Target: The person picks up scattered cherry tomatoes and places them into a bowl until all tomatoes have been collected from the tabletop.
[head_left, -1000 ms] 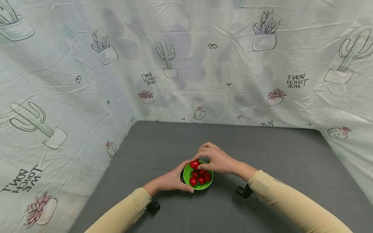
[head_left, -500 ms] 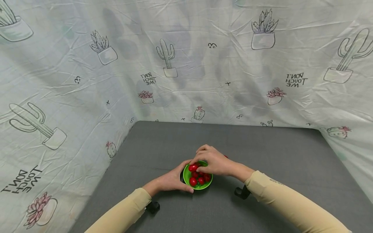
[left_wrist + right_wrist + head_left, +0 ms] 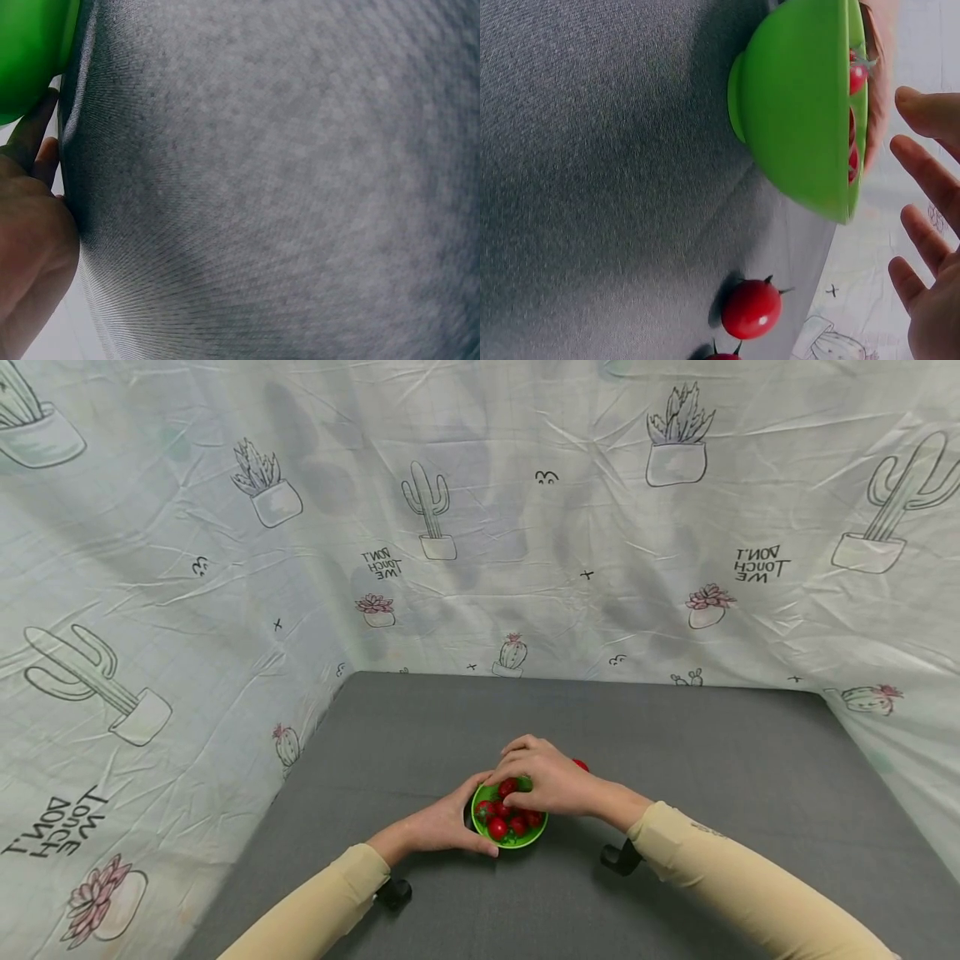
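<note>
A green bowl (image 3: 529, 842) with several cherry tomatoes (image 3: 497, 828) in it stands on the dark grey table. My left hand (image 3: 442, 823) holds it from the left, thumb along the near side and fingers round the far side. Over the bowl's right part hovers my right hand (image 3: 551, 781). In the right wrist view its fingers (image 3: 930, 169) are spread apart just off the rim, with nothing between them. Part of the bowl's contents is hidden under this hand. The left wrist view catches only the bowl's outer wall (image 3: 30, 52) and part of the left hand.
Beyond the right hand, a loose cherry tomato (image 3: 581, 765) lies on the table (image 3: 420, 727). The right wrist view has two there, one tomato (image 3: 751, 309) whole and another cut off by the frame edge. A cactus-print cloth (image 3: 480, 527) hangs behind and at the sides.
The cherry tomato that my right hand pinched has been let go in the left part of the bowl. That hand has come slightly nearer, uncovering a tomato on the table. The left hand stays put.
</note>
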A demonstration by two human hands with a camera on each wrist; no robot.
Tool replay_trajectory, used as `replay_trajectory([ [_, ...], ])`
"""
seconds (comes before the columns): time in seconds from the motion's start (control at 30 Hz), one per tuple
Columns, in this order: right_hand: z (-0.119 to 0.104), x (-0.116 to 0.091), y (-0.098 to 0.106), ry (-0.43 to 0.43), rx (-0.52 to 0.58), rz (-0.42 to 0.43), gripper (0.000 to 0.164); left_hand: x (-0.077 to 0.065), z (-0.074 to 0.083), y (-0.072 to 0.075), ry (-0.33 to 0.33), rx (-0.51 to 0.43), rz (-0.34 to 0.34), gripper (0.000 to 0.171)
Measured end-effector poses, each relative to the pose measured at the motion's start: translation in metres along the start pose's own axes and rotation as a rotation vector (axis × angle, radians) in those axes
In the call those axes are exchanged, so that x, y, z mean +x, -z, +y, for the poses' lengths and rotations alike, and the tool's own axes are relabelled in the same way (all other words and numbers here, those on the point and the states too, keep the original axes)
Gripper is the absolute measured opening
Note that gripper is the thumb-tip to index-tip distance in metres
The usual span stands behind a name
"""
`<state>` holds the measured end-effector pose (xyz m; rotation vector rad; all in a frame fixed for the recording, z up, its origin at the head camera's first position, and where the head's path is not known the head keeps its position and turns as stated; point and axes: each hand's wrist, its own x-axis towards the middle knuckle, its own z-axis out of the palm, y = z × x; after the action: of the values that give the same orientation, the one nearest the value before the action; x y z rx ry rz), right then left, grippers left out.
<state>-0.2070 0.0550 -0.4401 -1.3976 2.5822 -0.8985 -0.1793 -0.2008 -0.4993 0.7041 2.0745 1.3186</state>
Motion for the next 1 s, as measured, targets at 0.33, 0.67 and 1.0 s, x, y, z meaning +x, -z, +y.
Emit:
replay_trajectory([
  [0.33,0.002,-0.006,0.009,-0.020,0.022,0.012,0.031,0.001,0.001,0.000,0.000,0.002,0.007,0.100],
  [0.67,0.009,-0.017,0.017,-0.036,0.012,0.053,0.034,0.003,0.001,0.000,0.028,0.021,0.018,0.102],
  [1.0,0.018,-0.033,0.028,-0.094,-0.013,0.090,0.039,0.004,0.000,0.000,0.030,0.009,0.029,0.102],
])
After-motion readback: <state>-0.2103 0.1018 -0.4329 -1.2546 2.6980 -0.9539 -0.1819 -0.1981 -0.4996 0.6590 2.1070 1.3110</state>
